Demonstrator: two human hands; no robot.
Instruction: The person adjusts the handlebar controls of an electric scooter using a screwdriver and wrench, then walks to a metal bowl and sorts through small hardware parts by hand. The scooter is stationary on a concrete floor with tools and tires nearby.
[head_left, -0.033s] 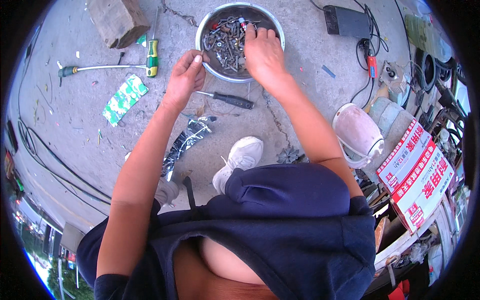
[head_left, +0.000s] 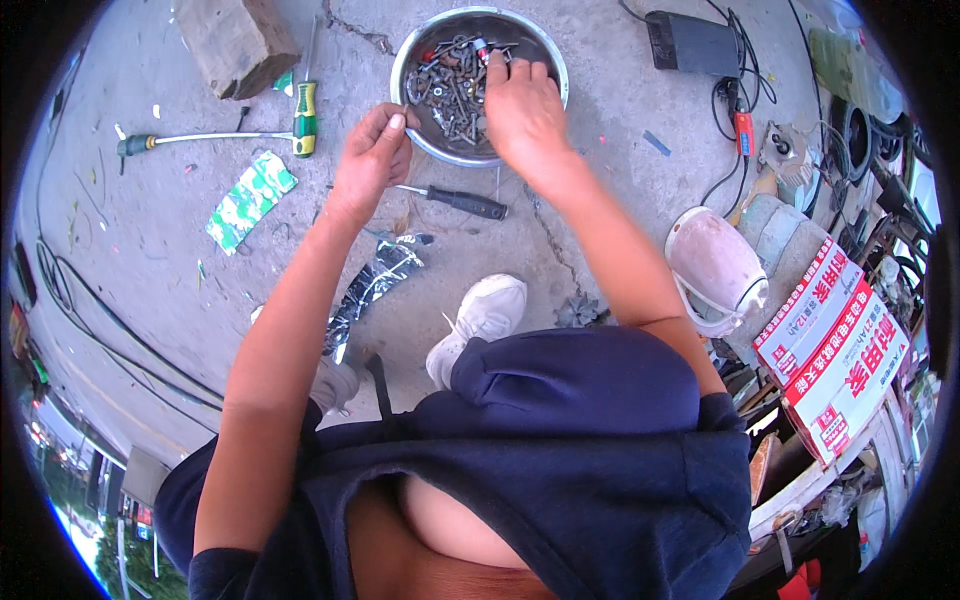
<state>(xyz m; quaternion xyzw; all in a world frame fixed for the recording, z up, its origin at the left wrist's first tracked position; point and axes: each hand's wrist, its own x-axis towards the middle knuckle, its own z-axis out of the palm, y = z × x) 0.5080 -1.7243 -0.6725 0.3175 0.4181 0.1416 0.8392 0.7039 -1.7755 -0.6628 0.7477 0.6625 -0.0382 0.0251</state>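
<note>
A round metal bowl (head_left: 553, 45) holds a heap of mixed bolts, nuts and screws (head_left: 462, 90). Over its right side reaches my right hand (head_left: 527, 105), fingers bent down into the hardware and a little apart; their tips are partly hidden. Close to the index finger lies a small red-and-white cylinder (head_left: 482, 50). At the bowl's lower left rim, my left hand (head_left: 377, 150) is closed, thumb pressed against the fingers. What it pinches, if anything, is too small to name. Just below the bowl rests a black-handled screwdriver (head_left: 467, 202) on the concrete.
To the left lie a green-and-yellow T-handled tool (head_left: 304, 120), a wooden block (head_left: 238, 45) and a green-white wrapper (head_left: 251, 202). A torn silvery wrapper (head_left: 375, 285) is near my shoes. On the right are a black power adapter (head_left: 690, 43) with cables, a pinkish tub (head_left: 712, 265) and red-and-white cartons (head_left: 835, 345).
My right hand has shifted slightly left and down within the bowl, its fingers nearer the red-and-white cylinder. My left hand stays nearly in place at the rim.
</note>
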